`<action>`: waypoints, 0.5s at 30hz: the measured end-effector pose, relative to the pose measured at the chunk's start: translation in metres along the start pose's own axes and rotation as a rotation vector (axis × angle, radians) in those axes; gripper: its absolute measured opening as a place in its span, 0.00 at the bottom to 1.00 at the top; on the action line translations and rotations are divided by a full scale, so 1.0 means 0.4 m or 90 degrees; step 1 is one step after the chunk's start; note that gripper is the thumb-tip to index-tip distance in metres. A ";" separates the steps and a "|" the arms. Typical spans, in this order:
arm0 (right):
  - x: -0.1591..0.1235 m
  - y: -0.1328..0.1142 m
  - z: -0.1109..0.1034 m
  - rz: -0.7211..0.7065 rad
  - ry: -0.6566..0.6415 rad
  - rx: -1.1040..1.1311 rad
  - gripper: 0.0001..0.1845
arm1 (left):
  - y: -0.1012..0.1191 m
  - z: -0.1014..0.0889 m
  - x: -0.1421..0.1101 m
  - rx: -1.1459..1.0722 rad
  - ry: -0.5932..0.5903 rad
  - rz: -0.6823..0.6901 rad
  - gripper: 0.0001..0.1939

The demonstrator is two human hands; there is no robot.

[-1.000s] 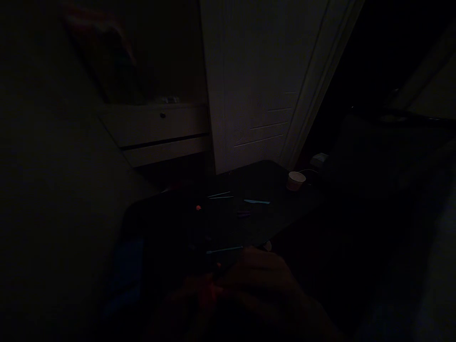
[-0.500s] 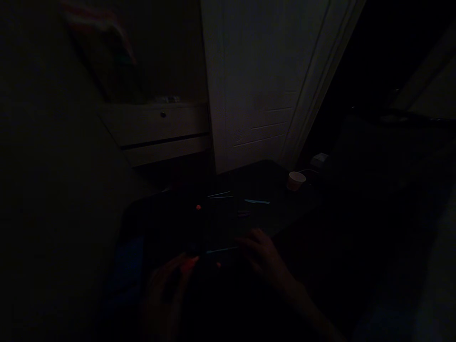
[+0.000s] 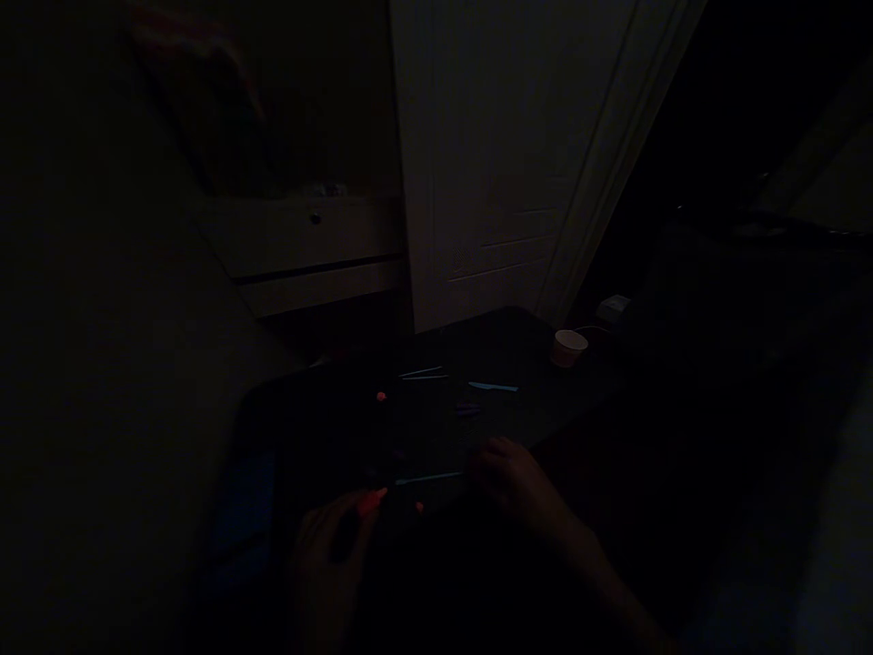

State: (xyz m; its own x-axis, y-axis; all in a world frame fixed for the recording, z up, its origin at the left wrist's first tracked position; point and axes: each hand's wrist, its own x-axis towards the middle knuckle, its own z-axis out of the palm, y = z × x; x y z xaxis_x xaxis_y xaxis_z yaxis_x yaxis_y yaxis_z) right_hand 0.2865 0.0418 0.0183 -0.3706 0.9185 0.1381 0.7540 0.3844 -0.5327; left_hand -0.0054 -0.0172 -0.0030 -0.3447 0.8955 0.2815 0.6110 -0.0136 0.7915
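Observation:
The picture is very dark. Low on the left, my left hand [image 3: 331,546] pinches a small red piece [image 3: 369,503] with a lighter orange tip pointing right; its exact kind is unclear. My right hand [image 3: 515,478] is curled at the right end of a thin blue stick-like tool [image 3: 429,477] lying on the dark table [image 3: 525,423]. Its fingertips are in shadow, so what they hold is hidden. Between the hands, just below the tool, lies a small orange bit [image 3: 419,507].
Farther back lie an orange lump [image 3: 381,397], two thin sticks [image 3: 423,374], a blue plastic knife [image 3: 492,387] and dark purple pieces [image 3: 467,410]. A pale cup [image 3: 568,349] stands at the far right. A white door [image 3: 491,164] and a drawer unit [image 3: 314,236] rise behind.
My right hand has shifted slightly right and its fingers have curled in, showing more of the blue tool. My left hand has moved slightly right with the red piece.

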 end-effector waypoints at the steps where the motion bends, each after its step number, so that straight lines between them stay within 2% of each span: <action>1: 0.001 -0.001 0.003 0.001 0.000 -0.002 0.07 | 0.000 0.001 0.001 0.004 -0.004 0.008 0.23; 11: 0.013 0.028 0.062 0.017 0.043 0.008 0.10 | -0.005 0.004 -0.004 0.009 -0.018 -0.002 0.21; 15: 0.011 0.030 0.059 0.040 0.078 0.052 0.09 | -0.014 0.007 -0.003 0.005 -0.028 -0.019 0.21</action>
State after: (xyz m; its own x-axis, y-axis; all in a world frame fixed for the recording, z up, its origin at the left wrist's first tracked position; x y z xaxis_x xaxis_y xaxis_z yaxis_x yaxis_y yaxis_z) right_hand 0.2813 0.0482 -0.0072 -0.2506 0.9471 0.2007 0.7249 0.3210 -0.6095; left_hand -0.0064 -0.0169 -0.0093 -0.3307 0.9144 0.2333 0.6063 0.0164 0.7951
